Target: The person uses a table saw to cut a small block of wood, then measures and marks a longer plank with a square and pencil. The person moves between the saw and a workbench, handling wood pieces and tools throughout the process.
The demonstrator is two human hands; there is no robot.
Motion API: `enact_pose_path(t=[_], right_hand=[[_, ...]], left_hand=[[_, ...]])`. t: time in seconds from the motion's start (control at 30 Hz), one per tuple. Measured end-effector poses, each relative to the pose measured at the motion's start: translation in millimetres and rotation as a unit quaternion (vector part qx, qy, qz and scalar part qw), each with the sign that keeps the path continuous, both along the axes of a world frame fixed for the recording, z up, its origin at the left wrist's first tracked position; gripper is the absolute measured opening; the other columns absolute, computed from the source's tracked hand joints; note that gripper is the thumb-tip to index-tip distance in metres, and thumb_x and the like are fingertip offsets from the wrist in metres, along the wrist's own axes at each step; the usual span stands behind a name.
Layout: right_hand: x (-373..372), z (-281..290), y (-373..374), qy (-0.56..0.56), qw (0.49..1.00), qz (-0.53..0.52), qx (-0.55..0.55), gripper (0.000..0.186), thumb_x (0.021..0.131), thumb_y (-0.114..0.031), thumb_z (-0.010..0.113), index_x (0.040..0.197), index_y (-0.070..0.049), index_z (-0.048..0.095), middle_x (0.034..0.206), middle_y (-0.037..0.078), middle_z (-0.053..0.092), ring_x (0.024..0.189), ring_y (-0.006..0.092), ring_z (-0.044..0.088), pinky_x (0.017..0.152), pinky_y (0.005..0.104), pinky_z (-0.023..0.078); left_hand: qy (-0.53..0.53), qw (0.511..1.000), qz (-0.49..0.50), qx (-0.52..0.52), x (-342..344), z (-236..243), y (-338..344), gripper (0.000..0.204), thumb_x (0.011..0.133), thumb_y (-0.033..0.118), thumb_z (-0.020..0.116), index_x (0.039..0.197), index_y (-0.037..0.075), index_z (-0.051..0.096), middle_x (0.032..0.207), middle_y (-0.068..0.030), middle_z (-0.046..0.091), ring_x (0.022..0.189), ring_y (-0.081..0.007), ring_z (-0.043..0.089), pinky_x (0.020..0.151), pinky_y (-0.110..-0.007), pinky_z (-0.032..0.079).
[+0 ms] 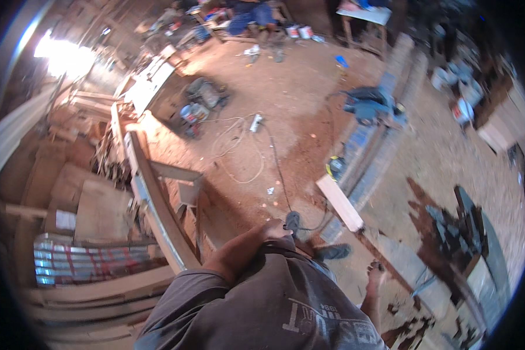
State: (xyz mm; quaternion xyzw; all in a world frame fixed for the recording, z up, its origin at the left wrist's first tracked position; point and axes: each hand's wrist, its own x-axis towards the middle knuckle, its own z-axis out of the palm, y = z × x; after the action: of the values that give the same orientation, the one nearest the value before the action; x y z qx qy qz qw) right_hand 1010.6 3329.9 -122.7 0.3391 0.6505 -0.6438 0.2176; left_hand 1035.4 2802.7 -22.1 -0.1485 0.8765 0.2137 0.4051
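Observation:
My left hand [277, 229] rests at the front of my dark grey shirt [262, 297], by its hem. Its fingers are small and partly hidden, so whether they grip anything is unclear. Out to my right side hangs my right hand [376, 273], fingers loosely bent and slightly apart, with nothing visible in it. Nearest to it is a long timber piece [391, 262] on the ground. A pale, squared wood block [339, 203] lies beyond that hand. My feet, in dark sandals [332, 251], stand between the two hands on the dirt floor.
A blue power tool [370, 105] sits on long beams [356, 160] at the right. A cable [239, 175] and white power strip [255, 123] lie ahead. Left are a wooden frame [157, 204] and stacked boards [99, 210]. Dark scrap pieces [466, 227] lie right.

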Motion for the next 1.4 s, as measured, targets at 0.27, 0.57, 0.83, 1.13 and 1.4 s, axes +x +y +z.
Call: enact_pose_path(t=[0.27,0.57,0.83,1.13,1.4], right_hand=[[-171.7,169.1,-122.6,0.4,0.862,0.234,0.207,0.048,0.102,-0.033,0.073,0.13,0.006,0.068,0.114,0.019,0.074,0.108,0.0305,0.07,0.096,0.0435,0.054],[-142.4,200.0,-223.2,0.403,0.687,0.454,0.4,0.088,0.088,-0.038,0.083,0.157,-0.001,0.042,0.14,0.029,0.06,0.127,0.0493,0.056,0.109,0.0588,0.045],[-100.3,273.5,-229.6,0.404,0.573,0.704,0.11,0.081,0.087,-0.022,0.08,0.158,-0.007,0.045,0.147,0.019,0.059,0.139,0.0378,0.054,0.113,0.0549,0.045],[-90.2,248.9,-227.1,0.395,0.619,0.66,0.16,0.083,0.086,-0.029,0.083,0.157,-0.005,0.047,0.145,0.02,0.061,0.133,0.0403,0.056,0.113,0.0533,0.046],[-149.0,216.0,-234.5,0.396,0.705,0.474,0.349,0.077,0.088,-0.031,0.083,0.153,-0.008,0.051,0.142,0.021,0.062,0.129,0.045,0.057,0.111,0.0553,0.046]], left_hand=[[0.017,0.983,0.174,-0.055,87.3,-19.3,-54.5,0.065,0.092,0.061,0.069,0.121,0.004,0.078,0.119,-0.0245,0.076,0.109,-0.039,0.073,0.092,-0.049,0.056],[0.013,0.942,0.334,0.036,106.5,32.2,-26.7,0.075,0.082,0.075,0.074,0.118,0.009,0.081,0.121,-0.0234,0.077,0.116,-0.0376,0.073,0.097,-0.046,0.057],[0.001,0.898,0.436,0.059,148.1,-30.5,-43.6,0.068,0.083,0.059,0.08,0.121,0.004,0.08,0.124,-0.0206,0.078,0.118,-0.0345,0.074,0.098,-0.044,0.057],[0.028,0.936,0.34,0.082,120.9,-35.1,-56.4,0.057,0.092,0.05,0.075,0.12,0.0,0.079,0.12,-0.0238,0.078,0.116,-0.0337,0.074,0.098,-0.044,0.056],[0.025,0.93,0.366,0.036,98.9,-3.1,-79.1,0.057,0.092,0.054,0.074,0.115,0.002,0.08,0.114,-0.0232,0.079,0.111,-0.0356,0.076,0.096,-0.045,0.057]])
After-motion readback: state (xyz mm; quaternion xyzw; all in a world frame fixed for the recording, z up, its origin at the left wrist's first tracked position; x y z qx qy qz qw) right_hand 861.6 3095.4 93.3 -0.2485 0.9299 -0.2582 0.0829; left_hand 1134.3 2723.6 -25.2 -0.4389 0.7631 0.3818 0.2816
